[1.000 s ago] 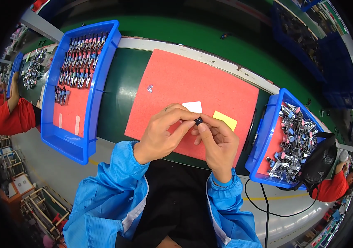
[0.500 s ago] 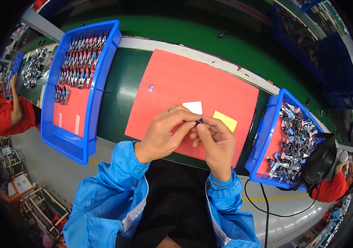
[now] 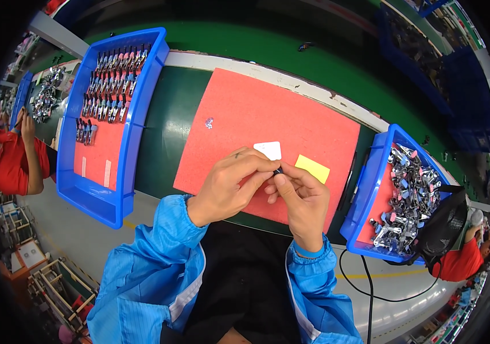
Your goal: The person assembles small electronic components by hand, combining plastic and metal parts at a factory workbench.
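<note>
Over the red foam mat, my two hands meet at the fingertips around a small dark piece. My left hand pinches it from one side with thumb and forefinger. From the other side my right hand grips it, its remaining fingers curled beneath. Most of the piece is hidden by the fingers, so its kind does not show. Just beyond the fingertips lie a white card and a yellow paper note. A little cluster of shiny bits rests on the mat farther left.
At left, a blue tray holds rows of metal clips with coloured ends. Another blue tray at right holds a heap of similar clips, with a black bag over its edge. A co-worker in red is at far left.
My hands stay together on the dark piece, with only a slight shift of the right hand. At far left the co-worker's arms have moved.
</note>
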`<state>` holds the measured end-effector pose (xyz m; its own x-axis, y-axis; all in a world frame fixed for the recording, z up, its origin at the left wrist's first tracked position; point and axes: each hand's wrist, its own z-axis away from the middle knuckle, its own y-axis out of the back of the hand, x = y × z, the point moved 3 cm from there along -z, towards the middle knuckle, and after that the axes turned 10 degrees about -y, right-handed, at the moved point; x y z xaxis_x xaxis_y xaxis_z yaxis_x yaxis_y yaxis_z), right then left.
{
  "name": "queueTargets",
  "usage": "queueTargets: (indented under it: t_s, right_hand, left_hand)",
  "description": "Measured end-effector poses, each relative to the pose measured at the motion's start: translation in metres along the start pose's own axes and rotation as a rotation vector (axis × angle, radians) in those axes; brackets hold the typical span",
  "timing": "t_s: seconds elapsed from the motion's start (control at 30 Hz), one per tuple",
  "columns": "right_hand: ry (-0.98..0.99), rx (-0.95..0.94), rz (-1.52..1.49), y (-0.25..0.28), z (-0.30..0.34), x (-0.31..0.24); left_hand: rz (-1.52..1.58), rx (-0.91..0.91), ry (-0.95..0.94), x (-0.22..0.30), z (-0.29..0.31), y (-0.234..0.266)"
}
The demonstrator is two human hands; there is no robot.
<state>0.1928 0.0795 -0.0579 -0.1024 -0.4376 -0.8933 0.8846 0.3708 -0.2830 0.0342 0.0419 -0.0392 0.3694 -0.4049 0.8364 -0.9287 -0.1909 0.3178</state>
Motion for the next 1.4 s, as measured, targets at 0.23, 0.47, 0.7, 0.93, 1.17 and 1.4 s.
queueTargets:
  t_s: [0.23,0.47,0.7,0.93,1.17,1.4]
  right_hand:
    - [-0.005,-0.016,0.023,0.0,0.005,-0.009]
    - [0.012,-0.026,0.046,0.0,0.006,-0.009]
    - [0.046,0.026,0.035,-0.004,0.004,-0.004]
    - [0.024,-0.009,0.051,-0.001,0.002,-0.004]
    - [0.006,0.03,0.084,0.006,0.011,-0.004]
    - [0.005,0.097,0.141,0.025,0.034,-0.015]
  left_hand:
    - [0.023,-0.006,0.007,0.002,0.002,0.002]
    - [0.046,-0.01,0.006,0.005,0.001,0.002]
    - [0.044,-0.022,0.022,0.002,-0.005,0.003]
    - [0.043,-0.04,0.062,0.005,-0.006,0.003]
    - [0.001,-0.026,0.125,0.006,-0.011,0.006]
    - [-0.391,-0.121,-0.083,-0.008,-0.022,0.005]
